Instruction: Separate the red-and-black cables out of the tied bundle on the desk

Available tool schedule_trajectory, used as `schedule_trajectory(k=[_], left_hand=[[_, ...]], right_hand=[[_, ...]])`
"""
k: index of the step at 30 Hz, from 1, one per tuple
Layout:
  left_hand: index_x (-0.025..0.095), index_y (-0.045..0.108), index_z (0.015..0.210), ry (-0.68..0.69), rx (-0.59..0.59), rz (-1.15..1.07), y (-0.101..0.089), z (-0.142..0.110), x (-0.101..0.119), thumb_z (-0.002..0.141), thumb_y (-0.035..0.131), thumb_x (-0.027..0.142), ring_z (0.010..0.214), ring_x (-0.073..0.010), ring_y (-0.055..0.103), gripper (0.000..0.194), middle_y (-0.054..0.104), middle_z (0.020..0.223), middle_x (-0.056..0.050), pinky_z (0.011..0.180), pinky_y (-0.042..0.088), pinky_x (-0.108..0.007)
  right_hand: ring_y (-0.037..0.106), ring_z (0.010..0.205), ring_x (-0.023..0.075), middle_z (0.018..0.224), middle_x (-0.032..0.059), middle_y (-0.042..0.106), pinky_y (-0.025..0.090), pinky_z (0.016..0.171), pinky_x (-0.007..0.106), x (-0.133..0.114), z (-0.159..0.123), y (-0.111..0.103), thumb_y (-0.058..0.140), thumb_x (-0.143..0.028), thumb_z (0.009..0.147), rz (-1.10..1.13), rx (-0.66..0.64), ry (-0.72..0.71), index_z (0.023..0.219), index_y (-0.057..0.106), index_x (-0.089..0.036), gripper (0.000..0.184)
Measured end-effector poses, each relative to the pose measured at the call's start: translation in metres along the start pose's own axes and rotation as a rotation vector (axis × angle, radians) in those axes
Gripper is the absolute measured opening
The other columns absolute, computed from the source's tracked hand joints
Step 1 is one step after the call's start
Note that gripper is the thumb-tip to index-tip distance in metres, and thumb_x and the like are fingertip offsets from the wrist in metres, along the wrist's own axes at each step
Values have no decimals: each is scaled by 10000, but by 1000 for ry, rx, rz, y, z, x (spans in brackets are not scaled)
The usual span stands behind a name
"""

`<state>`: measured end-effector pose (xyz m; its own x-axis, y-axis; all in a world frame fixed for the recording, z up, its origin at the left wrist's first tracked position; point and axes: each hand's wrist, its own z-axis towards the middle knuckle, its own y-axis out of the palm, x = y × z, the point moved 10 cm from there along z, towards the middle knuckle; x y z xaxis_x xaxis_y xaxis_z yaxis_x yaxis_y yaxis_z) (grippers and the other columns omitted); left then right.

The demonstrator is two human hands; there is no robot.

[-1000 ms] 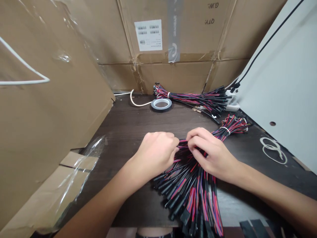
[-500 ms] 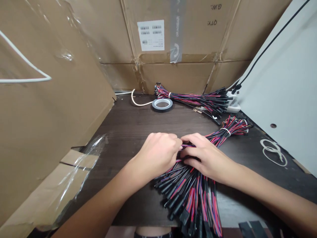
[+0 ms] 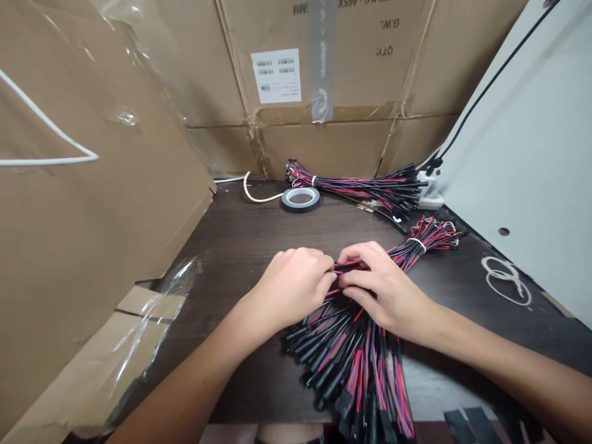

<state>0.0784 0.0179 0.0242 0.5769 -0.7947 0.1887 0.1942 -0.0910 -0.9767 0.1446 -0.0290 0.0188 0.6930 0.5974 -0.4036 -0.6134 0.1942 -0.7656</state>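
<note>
Head cam, clock centred on the view. L hand (image 3: 296, 283) just below ctr at 6, palm down, fingers curled in nearly closed, thumb + index pinching a few thin wires. R hand (image 3: 386, 290) at 4, approx half open, fingers bent + spread, tips on the same wires just beside L fingertips; can't tell if it grips or only touches.

Near wire bundle (image 3: 365, 364) under/between both hands: red/black/blue leads, loose ends w/ black connectors fanned out twd 5-6, some past the front edge of the surface (image 3: 250, 394). Narrow end at 3, cinched w/ white tie (image 3: 417, 245); R hand covers part of the middle.

Far wire bundle (image 3: 365, 185) lies at 2, also tied, connector ends pointing to 3, right by white power strip (image 3: 430, 196). Tape roll (image 3: 300, 209) flat at 12, close to ctr, just beside the far bundle's tied end. Coiled white cord (image 3: 504, 277) just past 3, well apart from hands.

Bkgd: carton (image 3: 351, 142) at 12 w/ white label (image 3: 276, 76); cardboard wall (image 3: 92, 246) at 9; clear film (image 3: 148, 320) at 8; white panel (image 3: 531, 185) at 3; blk cable (image 3: 490, 83) at 2.
</note>
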Motion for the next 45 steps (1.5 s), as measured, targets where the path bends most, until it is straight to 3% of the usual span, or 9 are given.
schedule_trajectory(k=[7,12,17,24,29,35,45], left_hand=[[168,684,802,8,-4,-199,0,2,0,909,526,147,742,-179,621,192,680,798,-29,722,444,-284],[193,623,967,-20,34,-327,-3,0,-4,878,485,80,786,-157,595,199,662,864,3,714,431,-256],[195,558,842,38,72,-354,-9,-1,0,834,418,17,676,-131,511,225,561,732,41,648,381,-241],[177,664,767,82,51,-346,-9,0,3,799,451,-4,712,-139,574,282,650,753,8,721,422,-258],[165,674,654,92,5,-308,-4,-1,6,705,454,-43,642,-137,549,306,609,674,-3,627,409,-250],[163,716,734,76,49,-352,-7,-2,4,759,499,-6,670,-137,574,276,647,724,-8,657,422,-246],[189,729,756,48,14,-320,-5,-3,4,768,525,24,692,-143,587,262,670,764,0,654,428,-247]], right_hand=[[472,924,220,1004,104,558,453,781,391,-2,0,-12,572,-140,887,-78,107,36,844,689,-174,128],[482,753,169,813,78,580,440,647,316,-13,0,-10,491,-131,930,-105,84,-54,866,684,-145,204],[543,760,168,845,81,652,468,683,312,-17,-3,-2,470,-132,945,-160,34,-116,882,676,-140,215],[581,784,178,840,85,667,488,705,301,-13,-4,3,453,-122,935,-223,-15,-74,891,682,-178,240],[617,768,160,824,78,674,490,677,263,-10,-6,4,422,-129,946,-219,-26,-39,896,684,-176,271],[633,720,149,800,70,686,470,653,250,-5,-6,10,420,-124,942,-164,-85,-19,888,671,-167,260],[613,618,128,692,21,678,421,619,245,-5,-8,12,438,-106,920,-152,-134,-47,825,684,-185,275]])
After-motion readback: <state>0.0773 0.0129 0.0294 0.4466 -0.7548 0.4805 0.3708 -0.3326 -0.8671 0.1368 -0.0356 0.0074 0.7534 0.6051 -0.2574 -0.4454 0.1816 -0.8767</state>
